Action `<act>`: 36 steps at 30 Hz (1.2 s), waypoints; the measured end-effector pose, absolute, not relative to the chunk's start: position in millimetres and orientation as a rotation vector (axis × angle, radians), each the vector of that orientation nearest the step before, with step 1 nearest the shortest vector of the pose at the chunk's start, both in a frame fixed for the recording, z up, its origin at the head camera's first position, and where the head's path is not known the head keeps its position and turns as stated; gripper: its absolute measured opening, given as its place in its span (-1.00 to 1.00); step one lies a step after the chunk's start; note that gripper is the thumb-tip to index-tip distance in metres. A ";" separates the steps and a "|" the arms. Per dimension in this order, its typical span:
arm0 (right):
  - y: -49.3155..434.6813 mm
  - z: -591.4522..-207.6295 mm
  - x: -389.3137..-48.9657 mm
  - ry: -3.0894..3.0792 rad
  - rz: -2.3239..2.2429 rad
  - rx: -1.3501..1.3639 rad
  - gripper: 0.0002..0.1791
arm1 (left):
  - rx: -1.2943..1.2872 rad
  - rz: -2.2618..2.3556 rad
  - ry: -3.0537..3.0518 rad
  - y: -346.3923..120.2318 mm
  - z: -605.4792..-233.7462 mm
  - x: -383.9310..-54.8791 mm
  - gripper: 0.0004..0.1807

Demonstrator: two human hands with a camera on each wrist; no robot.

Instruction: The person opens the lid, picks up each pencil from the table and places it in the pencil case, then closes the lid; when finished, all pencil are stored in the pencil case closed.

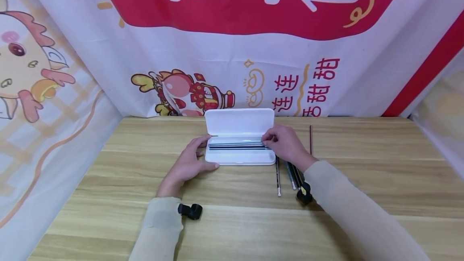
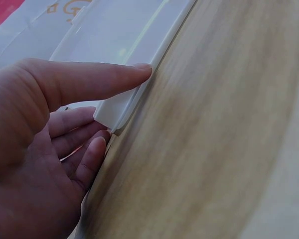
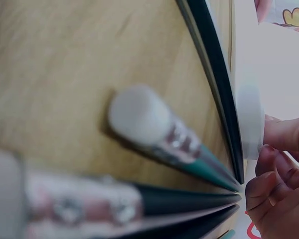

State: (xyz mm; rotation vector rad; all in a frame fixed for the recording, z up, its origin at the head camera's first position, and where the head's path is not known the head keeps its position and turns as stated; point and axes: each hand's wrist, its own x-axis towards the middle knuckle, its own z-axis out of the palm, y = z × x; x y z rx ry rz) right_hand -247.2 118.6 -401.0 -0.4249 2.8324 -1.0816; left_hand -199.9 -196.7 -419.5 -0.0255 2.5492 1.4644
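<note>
An opened white pencil case (image 1: 241,158) lies on the table with its lid (image 1: 239,122) raised at the back. Several dark and teal pencils (image 1: 235,147) lie lengthwise inside it. My left hand (image 1: 188,162) holds the case's left end; in the left wrist view its thumb (image 2: 114,77) lies against the front edge, fingers at the end corner. At the case's right end, my right hand (image 1: 284,142) pinches a pencil by its end, mostly covered by the fingers. Beneath the right wrist lie loose pencils, among them a teal one (image 3: 209,167) with a white eraser.
A dark pencil (image 1: 278,178) lies just off the case's front right corner. Farther right, a reddish pencil (image 1: 311,140) points toward the back. Behind the table (image 1: 235,228) hangs a printed cloth (image 1: 217,51), close to the lid. Small black cameras sit on both wrists.
</note>
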 end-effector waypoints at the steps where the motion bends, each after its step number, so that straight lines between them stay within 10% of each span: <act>1: 118.8 -401.3 -247.2 2.831 -1.083 -0.421 -0.88 | -0.023 1.466 2.548 -196.5 -419.2 -199.7 -0.02; 36: 132.6 -395.1 -239.1 2.725 -1.315 -0.289 -0.81 | -0.028 1.465 2.551 -196.0 -420.8 -200.4 -0.02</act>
